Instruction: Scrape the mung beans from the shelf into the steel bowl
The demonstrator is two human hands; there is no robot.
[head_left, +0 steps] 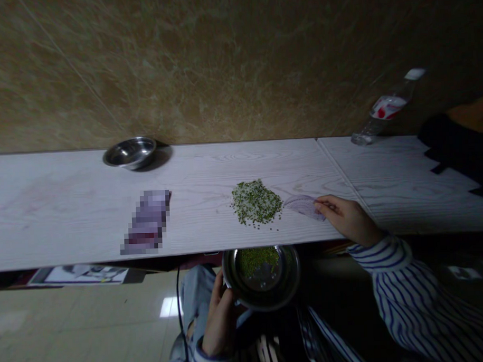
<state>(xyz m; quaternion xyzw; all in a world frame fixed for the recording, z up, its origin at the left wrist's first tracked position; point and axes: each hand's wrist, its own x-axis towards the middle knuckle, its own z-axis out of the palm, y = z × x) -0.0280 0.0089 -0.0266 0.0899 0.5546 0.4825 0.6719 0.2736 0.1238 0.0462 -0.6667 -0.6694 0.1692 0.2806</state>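
Two steel bowls (130, 152) (262, 278), one far left of the single bean pile (256, 202), one below it; one bottle (385, 108) far right

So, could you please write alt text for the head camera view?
The left hand holds a steel bowl of green beans below a table edge, while the right hand rests a pale card beside a bean pile.

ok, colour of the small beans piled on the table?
Green: the loose pile of small beans on the pale wooden table, clearest in the head view.
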